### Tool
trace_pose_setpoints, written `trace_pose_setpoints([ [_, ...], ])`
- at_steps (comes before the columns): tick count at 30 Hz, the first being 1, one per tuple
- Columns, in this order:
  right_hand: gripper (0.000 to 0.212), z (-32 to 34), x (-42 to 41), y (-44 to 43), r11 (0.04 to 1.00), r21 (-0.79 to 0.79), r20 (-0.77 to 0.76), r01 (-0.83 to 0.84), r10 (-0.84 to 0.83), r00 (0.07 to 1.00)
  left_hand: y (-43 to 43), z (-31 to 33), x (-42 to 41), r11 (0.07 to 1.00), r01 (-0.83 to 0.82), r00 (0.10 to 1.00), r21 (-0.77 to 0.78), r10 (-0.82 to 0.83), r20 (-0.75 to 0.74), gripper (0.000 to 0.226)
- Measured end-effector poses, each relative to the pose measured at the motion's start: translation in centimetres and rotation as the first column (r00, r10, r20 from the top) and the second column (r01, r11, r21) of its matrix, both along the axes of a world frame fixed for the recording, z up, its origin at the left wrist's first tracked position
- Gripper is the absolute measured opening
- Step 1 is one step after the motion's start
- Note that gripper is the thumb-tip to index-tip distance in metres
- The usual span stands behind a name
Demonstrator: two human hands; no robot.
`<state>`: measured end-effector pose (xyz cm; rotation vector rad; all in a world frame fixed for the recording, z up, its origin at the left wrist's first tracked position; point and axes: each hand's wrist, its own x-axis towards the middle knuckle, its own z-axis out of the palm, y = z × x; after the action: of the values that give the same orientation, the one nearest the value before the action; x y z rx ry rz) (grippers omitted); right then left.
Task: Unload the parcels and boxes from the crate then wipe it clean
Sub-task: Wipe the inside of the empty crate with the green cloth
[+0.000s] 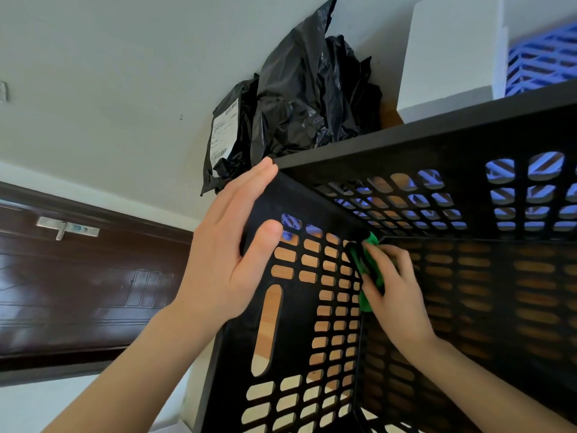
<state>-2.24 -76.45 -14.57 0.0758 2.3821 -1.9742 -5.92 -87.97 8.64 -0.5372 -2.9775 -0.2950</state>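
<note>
The black slotted crate [437, 142] fills the right and lower part of the head view, and nothing lies inside it. My left hand [231, 254] holds the crate's left wall at the top corner, fingers outside and thumb inside. My right hand [393, 292] is inside the crate, pressing a green cloth [371, 273] into the far left corner. Black plastic parcels [299, 98], one with a white shipping label, stand behind the crate's far rim. Beside them on the right is a white box [449, 54].
A blue slotted crate [543, 60] is at the far right behind the white box. A dark wooden door [78, 285] with a metal handle is on the left. The pale wall [125, 73] runs behind everything. A wooden surface shows through the crate's slots.
</note>
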Motion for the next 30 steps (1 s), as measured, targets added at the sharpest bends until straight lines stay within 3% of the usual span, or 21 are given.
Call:
trace_pose_setpoints([
  [5, 0.056, 4.5, -1.0, -0.8, 0.979, -0.188, -0.107, 0.077, -0.099, 0.989, 0.0, 0.0, 0.0, 1.000, 0.005, 1.000, -0.001, -0.005, 0.003, 0.052],
  [9, 0.059, 9.7, -1.4, -1.3, 0.962, -0.273, -0.394, 0.000, -0.112, 0.912, -0.1, 0.0, -0.1, 0.999, 0.034, 0.999, -0.003, -0.034, -0.006, 0.052],
  [12, 0.061, 10.9, -1.5, -1.7, 0.967, -0.252, -0.536, -0.049, -0.097, 0.839, -0.2, 0.0, -0.2, 0.999, 0.054, 0.999, -0.004, -0.054, -0.005, 0.051],
  [15, 0.063, 8.0, -0.9, -1.4, 0.987, -0.146, -0.495, -0.064, -0.017, 0.869, -0.1, 0.0, 0.0, 0.999, 0.037, 0.999, -0.014, -0.037, -0.008, 0.055],
  [19, 0.063, 2.0, 0.4, -0.2, 0.998, -0.053, -0.211, -0.045, 0.033, 0.977, 0.0, 0.0, 0.1, 1.000, 0.009, 1.000, -0.004, -0.009, 0.000, 0.053],
  [21, 0.062, 0.4, 0.7, 0.3, 0.998, -0.051, -0.037, -0.037, 0.035, 0.999, 0.1, 0.1, 0.1, 1.000, 0.006, 1.000, -0.008, -0.006, 0.002, 0.052],
  [23, 0.060, 0.4, 0.6, 0.2, 0.998, -0.058, 0.031, -0.021, 0.022, 0.999, 0.1, 0.1, 0.1, 1.000, 0.008, 1.000, -0.008, -0.008, 0.002, 0.052],
  [27, 0.058, 3.8, 0.2, -0.4, 0.986, -0.163, -0.064, 0.035, -0.046, 0.997, 0.0, 0.1, 0.0, 1.000, 0.016, 1.000, -0.011, -0.016, -0.001, 0.053],
  [30, 0.060, 8.0, 0.0, -0.6, 0.965, -0.263, -0.284, -0.020, -0.057, 0.957, 0.0, 0.1, 0.0, 0.999, 0.033, 0.999, -0.012, -0.033, -0.010, 0.053],
])
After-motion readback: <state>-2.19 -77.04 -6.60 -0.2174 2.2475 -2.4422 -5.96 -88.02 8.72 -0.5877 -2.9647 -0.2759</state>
